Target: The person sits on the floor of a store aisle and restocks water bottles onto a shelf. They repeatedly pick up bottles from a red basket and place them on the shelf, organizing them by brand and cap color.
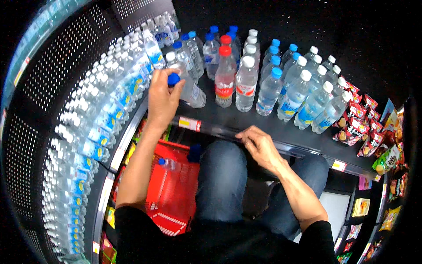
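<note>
My left hand (165, 95) has its thumb and fingers around the blue cap of a clear plastic bottle (173, 80) at the left end of the facing shelf; the hand hides most of that bottle. Close beside it, a white-capped clear bottle (193, 94) leans to the left. My right hand (260, 147) rests at the shelf's front edge, fingers bent, with nothing seen in it. To the right of my left hand stand a red-capped bottle with a red label (224, 89), a white-capped bottle (246, 87), light-blue-capped bottles (270, 94) and several white-capped bottles with blue labels (293, 99).
A dense curved row of white-capped water bottles (100, 135) fills the left shelf. Red snack packets (354, 130) and a green one (389, 160) lie at the right. Below, between the left shelf and my knees, sits a red plastic basket (174, 194) with a small blue-capped bottle (169, 164).
</note>
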A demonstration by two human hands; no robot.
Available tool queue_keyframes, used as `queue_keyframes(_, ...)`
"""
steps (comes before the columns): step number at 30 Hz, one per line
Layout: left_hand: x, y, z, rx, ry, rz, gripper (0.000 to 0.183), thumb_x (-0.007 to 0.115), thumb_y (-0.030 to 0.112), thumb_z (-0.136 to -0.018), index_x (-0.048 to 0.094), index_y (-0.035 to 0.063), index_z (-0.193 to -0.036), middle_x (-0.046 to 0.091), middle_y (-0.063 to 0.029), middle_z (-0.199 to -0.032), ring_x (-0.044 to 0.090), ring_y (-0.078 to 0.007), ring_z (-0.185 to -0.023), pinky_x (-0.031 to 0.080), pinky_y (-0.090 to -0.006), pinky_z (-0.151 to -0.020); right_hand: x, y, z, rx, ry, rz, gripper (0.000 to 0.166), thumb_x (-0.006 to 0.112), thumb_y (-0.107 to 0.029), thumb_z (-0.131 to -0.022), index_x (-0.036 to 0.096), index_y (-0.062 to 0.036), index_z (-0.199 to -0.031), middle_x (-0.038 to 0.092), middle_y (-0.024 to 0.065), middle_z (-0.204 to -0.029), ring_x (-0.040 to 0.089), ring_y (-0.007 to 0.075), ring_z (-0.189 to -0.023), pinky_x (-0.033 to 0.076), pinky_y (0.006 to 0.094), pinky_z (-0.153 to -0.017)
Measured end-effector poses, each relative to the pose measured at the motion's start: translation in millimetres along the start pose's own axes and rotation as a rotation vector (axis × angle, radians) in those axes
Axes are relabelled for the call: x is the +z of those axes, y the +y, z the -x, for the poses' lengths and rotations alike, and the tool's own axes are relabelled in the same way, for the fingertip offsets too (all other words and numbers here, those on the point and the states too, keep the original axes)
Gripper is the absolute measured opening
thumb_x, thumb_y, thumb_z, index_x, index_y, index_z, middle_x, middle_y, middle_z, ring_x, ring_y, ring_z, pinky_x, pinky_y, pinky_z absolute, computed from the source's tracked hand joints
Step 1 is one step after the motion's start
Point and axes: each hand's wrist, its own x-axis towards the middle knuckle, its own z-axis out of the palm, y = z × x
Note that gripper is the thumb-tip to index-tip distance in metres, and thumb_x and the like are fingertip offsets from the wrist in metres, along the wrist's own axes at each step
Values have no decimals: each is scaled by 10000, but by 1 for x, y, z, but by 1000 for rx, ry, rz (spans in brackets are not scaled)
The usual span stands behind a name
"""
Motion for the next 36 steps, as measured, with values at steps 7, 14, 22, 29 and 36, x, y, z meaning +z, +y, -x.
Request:
queue_keyframes(7,-84,44,59,-372,7,262,228,728,0,-918,667,21,-1137,555,-25,-1037,579,-42,-764,522,-197,-587,-12,3,2,120,47,-12,205,572,22,-952,711,15,-1103,643,122,-956,651,233,-879,516,337,-797)
queue_keyframes(14,-85,-15,188,-464,-253,-10,251,730,7,-899,620,39,-1123,575,-77,-1019,617,-160,-830,520,-277,-644,-20,0,4,177,96,-17,224,575,19,-948,716,-7,-1121,656,107,-963,643,199,-872,517,327,-805)
queue_keyframes(22,-10,-117,311,-560,-335,-30,271,704,-9,-875,597,33,-1120,554,-195,-1099,597,-419,-1015,498,-469,-869,-16,6,6,213,59,0,219,566,17,-964,711,-7,-1127,648,106,-969,636,203,-861,513,333,-795)
queue_keyframes(29,12,-159,337,-527,-376,-143,281,683,-23,-886,588,49,-1141,565,-179,-1157,600,-426,-1090,515,-479,-893,-13,8,1,243,16,-9,218,572,18,-953,708,-5,-1122,647,119,-977,638,217,-884,513,340,-809)
queue_keyframes(36,22,-148,328,-594,-467,-183,495,677,2,-892,543,108,-1357,537,-183,-1304,583,-443,-1170,531,-515,-927,-3,16,-3,191,30,-25,212,581,56,-935,698,19,-1108,623,128,-947,643,255,-895,516,353,-829)
